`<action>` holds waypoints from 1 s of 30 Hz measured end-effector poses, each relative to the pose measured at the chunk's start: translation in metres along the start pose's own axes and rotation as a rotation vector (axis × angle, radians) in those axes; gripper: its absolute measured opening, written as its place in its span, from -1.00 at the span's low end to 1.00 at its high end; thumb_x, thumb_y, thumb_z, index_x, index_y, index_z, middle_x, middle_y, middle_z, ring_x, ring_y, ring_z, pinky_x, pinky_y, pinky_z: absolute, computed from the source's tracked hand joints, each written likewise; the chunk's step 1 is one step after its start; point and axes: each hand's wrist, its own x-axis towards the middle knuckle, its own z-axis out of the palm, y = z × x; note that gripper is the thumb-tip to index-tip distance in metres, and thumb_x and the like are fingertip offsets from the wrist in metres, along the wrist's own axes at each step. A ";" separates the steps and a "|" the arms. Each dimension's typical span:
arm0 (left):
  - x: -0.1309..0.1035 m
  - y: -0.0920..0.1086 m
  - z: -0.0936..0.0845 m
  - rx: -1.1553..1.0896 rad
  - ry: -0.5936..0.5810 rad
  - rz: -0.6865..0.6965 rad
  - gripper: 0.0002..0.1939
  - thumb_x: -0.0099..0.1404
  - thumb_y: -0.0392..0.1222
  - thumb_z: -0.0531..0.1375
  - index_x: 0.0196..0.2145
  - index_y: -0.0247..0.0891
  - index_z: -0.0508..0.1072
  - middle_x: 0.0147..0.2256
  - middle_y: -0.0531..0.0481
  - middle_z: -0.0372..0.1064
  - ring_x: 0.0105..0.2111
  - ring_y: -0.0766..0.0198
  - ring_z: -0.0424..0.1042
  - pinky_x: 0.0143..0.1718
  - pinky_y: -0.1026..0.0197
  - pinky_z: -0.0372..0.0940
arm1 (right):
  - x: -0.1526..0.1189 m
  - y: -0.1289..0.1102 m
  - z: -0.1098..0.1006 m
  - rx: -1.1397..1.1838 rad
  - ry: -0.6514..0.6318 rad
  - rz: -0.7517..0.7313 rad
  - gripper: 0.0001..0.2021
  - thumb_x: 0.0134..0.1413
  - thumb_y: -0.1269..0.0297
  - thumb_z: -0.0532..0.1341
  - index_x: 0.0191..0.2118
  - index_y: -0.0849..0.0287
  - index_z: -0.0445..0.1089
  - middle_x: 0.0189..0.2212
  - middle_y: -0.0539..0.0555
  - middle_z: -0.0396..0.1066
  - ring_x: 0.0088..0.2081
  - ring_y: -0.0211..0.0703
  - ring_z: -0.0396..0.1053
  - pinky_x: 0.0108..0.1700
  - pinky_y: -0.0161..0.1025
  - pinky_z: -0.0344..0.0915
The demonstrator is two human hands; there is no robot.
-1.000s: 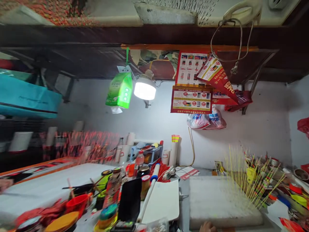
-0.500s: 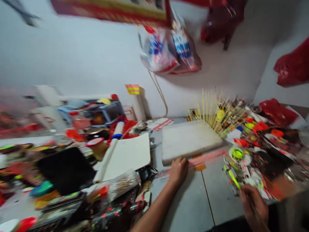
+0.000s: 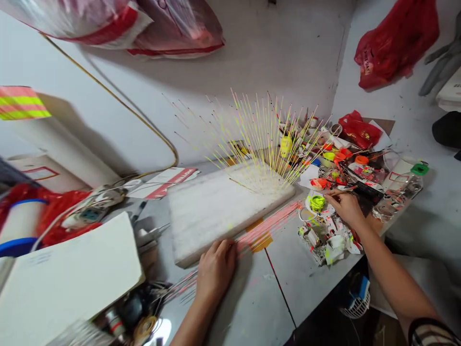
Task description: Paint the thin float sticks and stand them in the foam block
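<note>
My left hand (image 3: 216, 266) lies closed over a bundle of thin pink sticks (image 3: 272, 225), by the front edge of a white foam block (image 3: 219, 202). Many thin yellow-green sticks (image 3: 252, 139) stand fanned out from the block's right part. Above the paint clutter at the right, my right hand (image 3: 345, 205) pinches a thin brush-like stick (image 3: 340, 191). Just left of that hand is an open pot of neon yellow paint (image 3: 317, 203), with paint-stained crumpled paper (image 3: 335, 247) below it.
A white board (image 3: 72, 274) lies at the left. Plastic bags (image 3: 176, 26) hang above the table, and a red bag (image 3: 399, 43) hangs at the right. Paint pots, an orange lid (image 3: 361, 160) and a clear bottle with green cap (image 3: 414, 181) crowd the right corner.
The view has swung right and closer. My right hand has moved up from the paper to beside the paint pot, its stick now level. My left hand stays by the foam block.
</note>
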 end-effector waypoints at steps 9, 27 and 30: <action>-0.001 -0.003 0.000 0.044 -0.010 0.012 -0.67 0.43 -0.06 -0.03 -0.24 -0.18 0.50 -0.26 -0.06 0.53 -0.26 0.11 0.50 -0.26 0.13 0.25 | 0.009 0.007 0.023 -0.188 -0.092 -0.010 -0.70 0.37 0.10 0.18 -0.22 0.16 0.59 -0.24 0.18 0.60 -0.17 0.01 0.56 -0.09 -0.21 0.38; -0.005 0.041 -0.045 -0.115 0.117 0.111 -0.69 0.47 -0.13 -0.01 -0.21 -0.18 0.53 -0.32 -0.04 0.50 -0.32 0.21 0.45 -0.28 0.20 0.30 | -0.024 0.009 -0.014 -0.178 -0.012 -0.141 -0.53 0.38 -0.07 0.00 -0.24 0.08 0.58 -0.26 0.17 0.60 -0.27 0.10 0.55 -0.25 -0.08 0.39; -0.032 0.065 -0.061 -0.138 0.206 0.222 -0.71 0.48 -0.24 0.01 -0.15 -0.16 0.55 -0.32 -0.05 0.49 -0.31 0.25 0.43 -0.26 0.20 0.29 | -0.035 0.017 -0.029 -0.118 0.060 -0.098 -0.58 0.31 -0.16 0.09 -0.24 0.00 0.58 -0.24 0.24 0.59 -0.27 0.08 0.55 -0.32 -0.07 0.35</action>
